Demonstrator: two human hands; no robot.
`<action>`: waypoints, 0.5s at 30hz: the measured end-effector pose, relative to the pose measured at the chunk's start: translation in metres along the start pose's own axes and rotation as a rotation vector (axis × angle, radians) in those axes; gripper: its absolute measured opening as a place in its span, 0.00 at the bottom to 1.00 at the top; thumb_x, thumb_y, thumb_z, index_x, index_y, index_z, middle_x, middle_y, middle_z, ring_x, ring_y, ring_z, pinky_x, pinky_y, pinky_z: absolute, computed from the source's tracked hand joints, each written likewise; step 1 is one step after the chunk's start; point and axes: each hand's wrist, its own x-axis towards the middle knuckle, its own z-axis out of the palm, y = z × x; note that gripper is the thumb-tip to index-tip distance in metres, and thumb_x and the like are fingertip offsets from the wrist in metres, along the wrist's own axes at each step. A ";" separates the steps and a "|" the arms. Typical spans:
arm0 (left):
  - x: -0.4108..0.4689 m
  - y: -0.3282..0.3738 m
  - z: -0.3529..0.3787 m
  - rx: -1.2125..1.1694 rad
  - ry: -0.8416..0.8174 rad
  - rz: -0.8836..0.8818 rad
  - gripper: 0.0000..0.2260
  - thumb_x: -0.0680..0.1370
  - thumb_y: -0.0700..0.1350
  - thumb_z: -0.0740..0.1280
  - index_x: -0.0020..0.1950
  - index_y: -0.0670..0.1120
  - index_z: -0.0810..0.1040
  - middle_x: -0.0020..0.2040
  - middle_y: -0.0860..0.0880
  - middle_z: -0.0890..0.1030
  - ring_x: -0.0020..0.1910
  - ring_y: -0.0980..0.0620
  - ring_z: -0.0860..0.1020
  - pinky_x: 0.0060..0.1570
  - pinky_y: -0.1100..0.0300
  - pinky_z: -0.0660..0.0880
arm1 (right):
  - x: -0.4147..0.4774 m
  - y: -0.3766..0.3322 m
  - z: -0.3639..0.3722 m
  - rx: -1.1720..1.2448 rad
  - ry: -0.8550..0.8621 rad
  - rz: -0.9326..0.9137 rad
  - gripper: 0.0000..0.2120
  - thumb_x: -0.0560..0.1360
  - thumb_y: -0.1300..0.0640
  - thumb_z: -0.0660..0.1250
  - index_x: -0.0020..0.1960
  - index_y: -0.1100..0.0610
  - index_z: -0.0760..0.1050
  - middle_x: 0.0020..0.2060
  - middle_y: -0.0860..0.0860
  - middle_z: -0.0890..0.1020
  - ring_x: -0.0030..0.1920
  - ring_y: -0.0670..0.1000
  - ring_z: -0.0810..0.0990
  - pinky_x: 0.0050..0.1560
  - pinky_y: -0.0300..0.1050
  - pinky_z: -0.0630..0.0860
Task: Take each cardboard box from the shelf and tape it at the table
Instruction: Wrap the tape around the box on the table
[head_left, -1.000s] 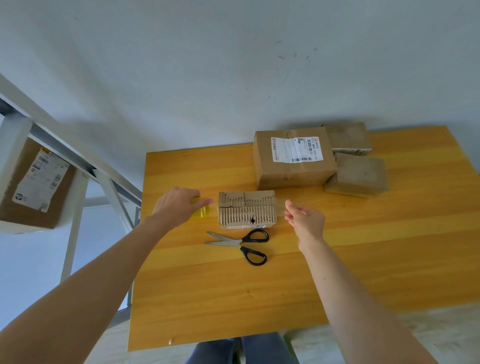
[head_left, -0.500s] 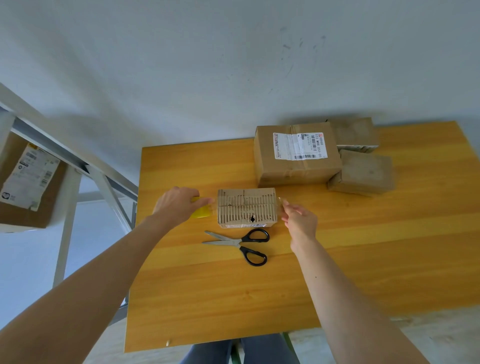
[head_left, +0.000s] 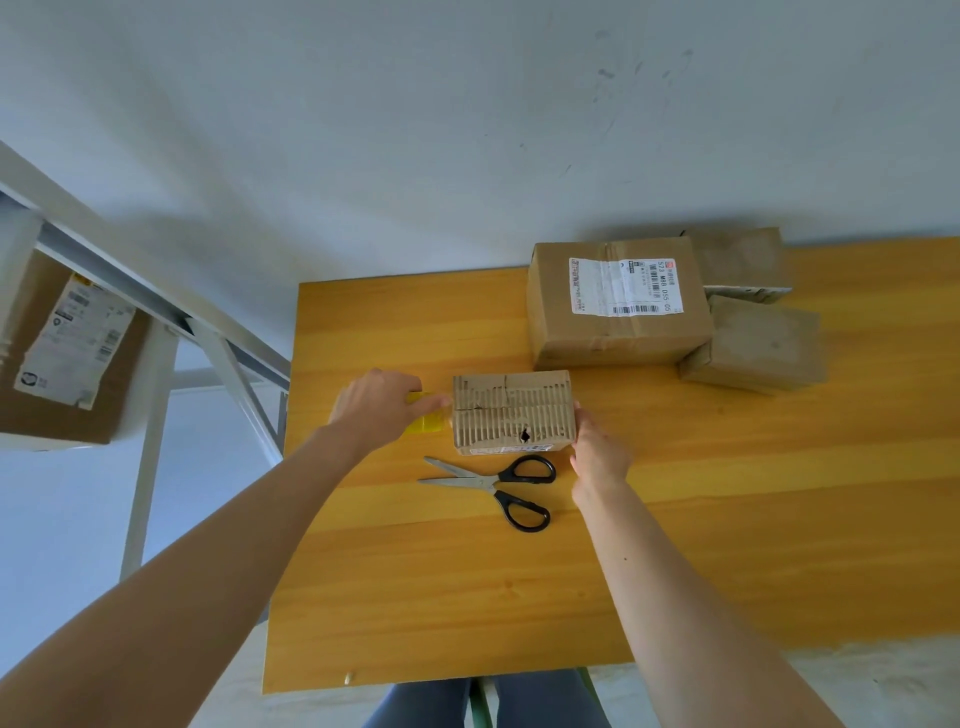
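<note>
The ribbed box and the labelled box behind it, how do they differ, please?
The ribbed box is smaller than the labelled box. The ribbed box's top shows bare corrugation and a hole; the labelled box's is smooth, with a white label. Both are brown cardboard.

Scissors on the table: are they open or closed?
Open: the scissors lie flat, their two blades spread apart in a V, the handles apart too.

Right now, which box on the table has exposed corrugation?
The small box between the left hand and right hand; the other three boxes have smooth tops.
</note>
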 end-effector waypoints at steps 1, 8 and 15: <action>-0.001 0.000 0.001 0.002 0.000 0.003 0.21 0.76 0.65 0.61 0.35 0.50 0.70 0.28 0.51 0.70 0.28 0.54 0.69 0.26 0.60 0.60 | 0.000 0.002 0.000 0.011 0.019 0.016 0.12 0.78 0.55 0.68 0.60 0.58 0.78 0.46 0.50 0.80 0.55 0.51 0.77 0.68 0.51 0.70; -0.005 -0.002 0.008 -0.048 0.028 -0.029 0.26 0.76 0.65 0.61 0.31 0.45 0.67 0.27 0.49 0.68 0.28 0.49 0.68 0.27 0.59 0.60 | -0.009 0.013 0.005 -0.335 0.161 -0.518 0.19 0.85 0.57 0.53 0.73 0.60 0.67 0.70 0.54 0.73 0.71 0.53 0.69 0.68 0.40 0.65; -0.009 -0.002 0.013 -0.115 0.053 -0.041 0.26 0.76 0.65 0.61 0.32 0.44 0.69 0.28 0.48 0.69 0.29 0.48 0.69 0.27 0.59 0.60 | -0.002 0.043 -0.004 -1.348 0.098 -1.094 0.32 0.82 0.41 0.36 0.79 0.61 0.49 0.78 0.54 0.51 0.78 0.51 0.50 0.77 0.48 0.43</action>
